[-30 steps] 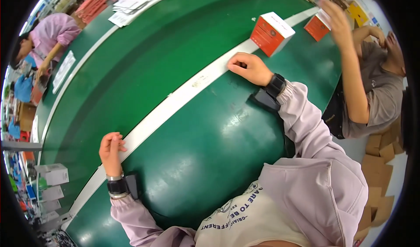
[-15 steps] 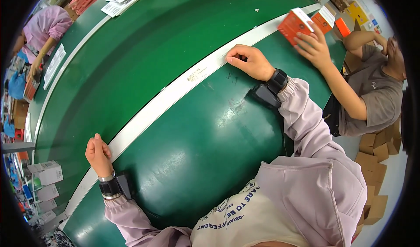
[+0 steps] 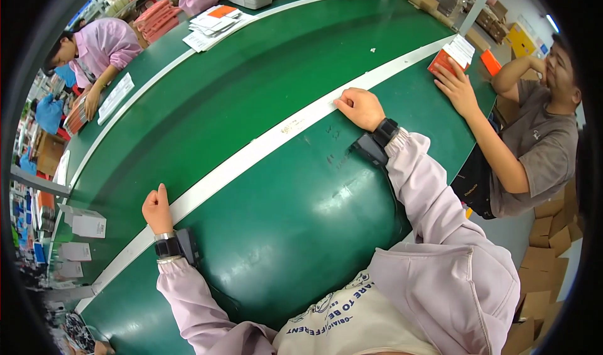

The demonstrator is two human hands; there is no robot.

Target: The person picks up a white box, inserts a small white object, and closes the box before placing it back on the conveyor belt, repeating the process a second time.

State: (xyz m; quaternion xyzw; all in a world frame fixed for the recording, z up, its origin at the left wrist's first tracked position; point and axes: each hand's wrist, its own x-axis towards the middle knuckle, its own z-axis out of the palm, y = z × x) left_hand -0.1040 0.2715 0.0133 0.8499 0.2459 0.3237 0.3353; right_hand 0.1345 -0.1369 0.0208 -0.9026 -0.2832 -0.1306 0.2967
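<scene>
Beside the white rail (image 3: 217,178), my left hand (image 3: 158,210) is curled into a loose fist with the thumb pointing up. It appears empty. Further right, my right hand (image 3: 362,109) rests at the rail with its fingers folded in and nothing visible in them. Both wrists wear black devices on straps. The rail curves between a green conveyor belt (image 3: 270,97) on the far side and the green tabletop (image 3: 276,229) closer to me.
At right, a co-worker's hand (image 3: 457,90) touches a red box (image 3: 447,61) holding white cards or papers. White open boxes (image 3: 88,223) stand at far left. Paper stacks (image 3: 215,27) lie across the belt, where another person bends over red items (image 3: 76,116). Cardboard boxes (image 3: 541,273) are piled at lower right.
The co-worker's raised red box has come down to the tabletop beside the rail. My view has tilted, showing more of the far side. My hands stay curled near the rail.
</scene>
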